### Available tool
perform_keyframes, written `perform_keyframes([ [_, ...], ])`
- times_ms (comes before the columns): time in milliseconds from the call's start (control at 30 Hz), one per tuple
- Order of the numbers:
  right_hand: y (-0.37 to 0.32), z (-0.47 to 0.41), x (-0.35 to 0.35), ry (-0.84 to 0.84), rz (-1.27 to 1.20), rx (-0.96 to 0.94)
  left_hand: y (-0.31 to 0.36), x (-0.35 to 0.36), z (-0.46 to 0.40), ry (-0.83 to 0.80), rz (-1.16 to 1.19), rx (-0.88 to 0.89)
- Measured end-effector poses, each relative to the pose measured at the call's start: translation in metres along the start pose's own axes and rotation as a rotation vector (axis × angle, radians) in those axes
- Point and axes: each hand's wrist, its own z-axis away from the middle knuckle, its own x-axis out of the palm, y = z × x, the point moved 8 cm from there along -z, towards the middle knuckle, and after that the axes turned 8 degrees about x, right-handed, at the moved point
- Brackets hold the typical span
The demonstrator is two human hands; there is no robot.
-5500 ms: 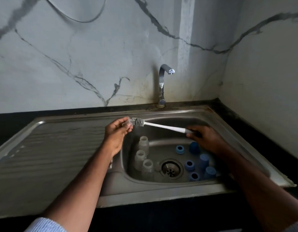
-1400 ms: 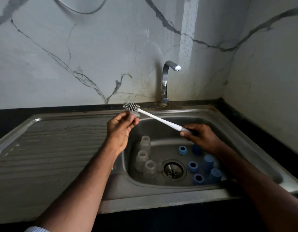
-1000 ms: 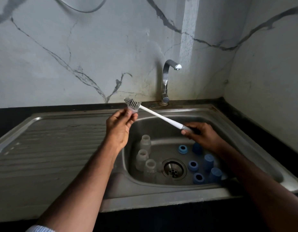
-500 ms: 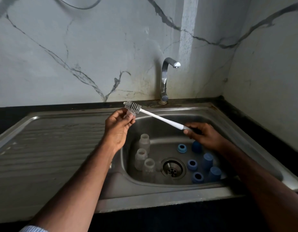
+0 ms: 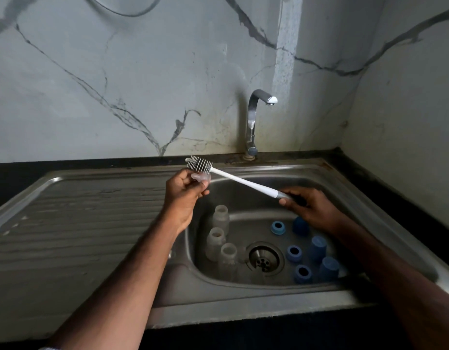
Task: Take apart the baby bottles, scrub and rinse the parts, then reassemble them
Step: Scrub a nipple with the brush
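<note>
My left hand [image 5: 184, 192] pinches a small clear silicone nipple [image 5: 201, 177] over the sink's left rim. My right hand [image 5: 310, 205] grips the grey handle of a white bottle brush [image 5: 239, 181]; its bristled head [image 5: 199, 164] lies just above and behind the nipple. Three clear bottle bodies [image 5: 219, 245] stand upright in the basin left of the drain [image 5: 262, 260]. Blue collar rings [image 5: 277, 228] and blue caps [image 5: 318, 247] sit to the drain's right.
The steel sink basin [image 5: 243, 198] has a ribbed draining board [image 5: 79, 223] on its left. A chrome tap [image 5: 253, 122] stands at the back, with no water running. Marble walls close the back and right. A dark counter edge [image 5: 395, 193] runs along the right.
The brush head has slid back and forth across the nipple, from right of my left hand's fingers to above and left of them. The parts in the basin have not moved.
</note>
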Motion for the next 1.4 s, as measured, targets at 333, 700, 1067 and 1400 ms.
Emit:
perform_keyframes([
  [333, -0.005, -0.002, 0.007, -0.033, 0.036, -0.028, 0.000, -0.005, -0.005, 0.050, 0.081, 0.036],
  [700, -0.005, -0.005, 0.013, -0.049, 0.019, -0.023, 0.000, 0.001, -0.005, 0.079, -0.044, 0.070],
  [1067, 0.001, -0.002, 0.003, -0.017, 0.015, -0.026, 0.004, -0.014, -0.007, 0.137, -0.109, 0.080],
  [1400, -0.001, 0.000, -0.004, 0.024, -0.021, 0.002, -0.005, -0.020, -0.007, 0.180, 0.123, -0.076],
])
